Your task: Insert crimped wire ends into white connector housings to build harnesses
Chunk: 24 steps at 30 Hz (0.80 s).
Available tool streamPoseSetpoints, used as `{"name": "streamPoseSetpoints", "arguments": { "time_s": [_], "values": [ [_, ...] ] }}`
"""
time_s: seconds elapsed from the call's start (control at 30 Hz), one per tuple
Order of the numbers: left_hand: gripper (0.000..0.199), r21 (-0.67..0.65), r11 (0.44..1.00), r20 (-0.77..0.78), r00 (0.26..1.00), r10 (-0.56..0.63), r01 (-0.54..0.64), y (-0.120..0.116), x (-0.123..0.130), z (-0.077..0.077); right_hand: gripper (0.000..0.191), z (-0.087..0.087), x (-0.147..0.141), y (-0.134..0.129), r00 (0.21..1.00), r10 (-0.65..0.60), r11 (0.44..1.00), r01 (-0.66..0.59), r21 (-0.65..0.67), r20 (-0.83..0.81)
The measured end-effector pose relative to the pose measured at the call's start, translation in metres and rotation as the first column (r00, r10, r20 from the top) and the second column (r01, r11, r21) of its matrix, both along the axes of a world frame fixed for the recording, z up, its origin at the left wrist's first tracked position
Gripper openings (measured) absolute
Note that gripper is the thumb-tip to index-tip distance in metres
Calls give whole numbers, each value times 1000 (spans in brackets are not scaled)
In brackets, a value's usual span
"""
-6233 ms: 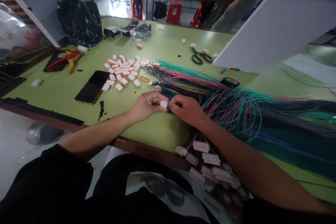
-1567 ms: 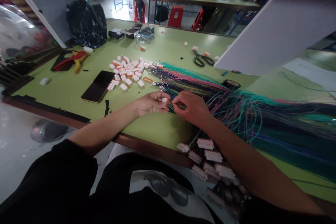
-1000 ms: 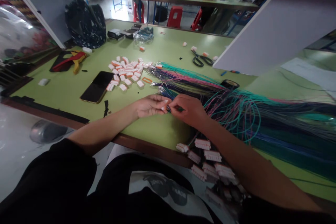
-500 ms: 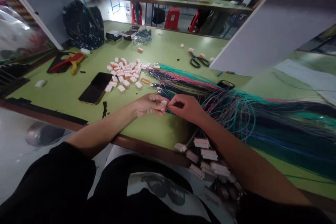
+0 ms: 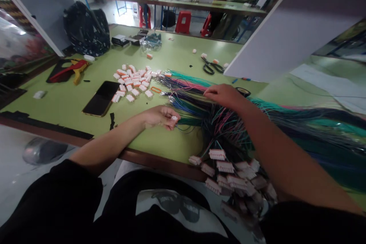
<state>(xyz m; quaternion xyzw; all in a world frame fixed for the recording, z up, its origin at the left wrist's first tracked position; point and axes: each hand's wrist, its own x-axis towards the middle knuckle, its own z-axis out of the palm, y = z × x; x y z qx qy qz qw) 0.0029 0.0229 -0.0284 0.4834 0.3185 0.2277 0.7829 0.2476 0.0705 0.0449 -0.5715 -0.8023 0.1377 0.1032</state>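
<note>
My left hand [image 5: 162, 117] is closed around a small white connector housing [image 5: 174, 117], pinched between thumb and fingers, with a thin wire trailing from it. My right hand [image 5: 221, 95] is over the bundle of coloured wires [image 5: 188, 101], its fingers drawn together near the pink and dark strands. Whether a wire is between those fingertips cannot be made out. Left of the wire ends lies a pile of white and orange connector housings [image 5: 134, 80]. Several wired connectors [image 5: 225, 166] hang in a cluster off the table's front edge.
A phone [image 5: 101, 98] lies left of the pile, with a red and yellow tool [image 5: 70, 70] beyond it. Black-handled scissors [image 5: 211, 66] and a tape roll [image 5: 243, 91] lie farther back. A white panel [image 5: 274, 30] slants in at right. A dark bag [image 5: 85, 28] stands back left.
My right hand has left the connector in my left hand and moved up and right over the wire bundle. My left hand still holds the connector, turned slightly.
</note>
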Motion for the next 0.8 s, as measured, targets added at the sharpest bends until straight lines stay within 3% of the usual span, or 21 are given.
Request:
{"name": "streamPoseSetpoints", "arguments": {
  "time_s": [0.07, 0.17, 0.27, 0.37, 0.47, 0.53, 0.6, 0.7, 0.8],
  "values": [
    [35, 2, 999, -22, 999, -33, 33, 1, -1, -1, 14, -11, 5, 15, 996, -2, 997, -5, 83, 89],
    [36, 3, 998, -33, 998, -56, 56, 1, -1, -2, 14, -31, 0, 25, 989, 76, 993, -86, 76, 129],
    [38, 0, 999, -25, 998, -54, 54, 2, -1, -2, 16, -41, -4, 27, 995, 32, 997, -38, 63, 95],
    [43, -17, 999, -13, 999, -43, 43, 2, -2, -2, 13, -39, 5, 27, 989, -95, 995, 96, 7, -115],
    [44, -40, 999, 2, 1000, -28, 28, 3, -2, -1, 12, -33, 17, 25, 888, -221, 975, 195, -105, -403],
    [44, -51, 999, 15, 1000, -9, 10, 4, -2, -1, 14, -28, 21, 22, 823, -248, 968, 195, -156, -510],
    [44, -62, 998, 21, 1000, 8, -7, 4, -2, -2, 15, -24, 23, 18, 846, -197, 979, 143, -146, -495],
    [46, -69, 997, 22, 1000, 21, -19, 4, -1, -3, 17, -17, 28, 11, 936, -53, 992, 8, -129, -349],
    [45, -68, 997, 33, 999, 23, -21, 3, -1, -2, 24, -9, 39, 4, 918, 3, 990, -58, -125, -396]
  ]
}}
